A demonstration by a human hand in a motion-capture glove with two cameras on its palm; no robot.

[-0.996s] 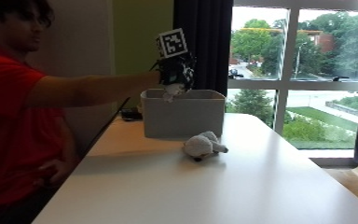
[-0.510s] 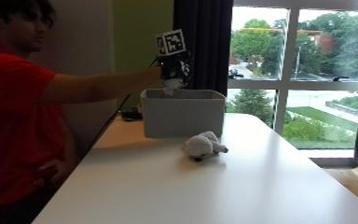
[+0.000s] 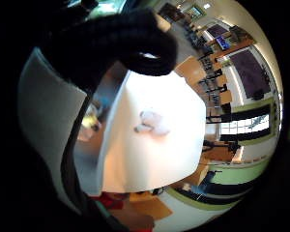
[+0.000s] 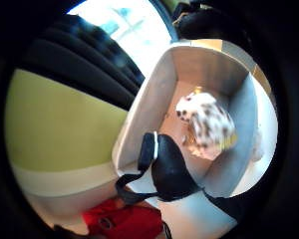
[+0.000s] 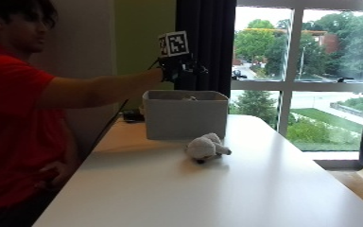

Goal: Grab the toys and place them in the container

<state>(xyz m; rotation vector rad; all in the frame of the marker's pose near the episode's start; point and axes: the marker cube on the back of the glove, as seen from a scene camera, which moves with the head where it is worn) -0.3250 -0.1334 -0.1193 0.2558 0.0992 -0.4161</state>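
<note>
With my gloved right hand (image 5: 179,70) above the container (image 5: 185,115), fingers (image 3: 135,41) loosely curled on nothing, I should clear the rim and reach for the grey plush toy (image 5: 207,147) lying on the desk (image 5: 244,189) just before it.

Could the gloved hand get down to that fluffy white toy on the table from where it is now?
Probably yes. The right hand is above the grey container, and the white toy lies in the open just in front, nothing covering it.
</note>
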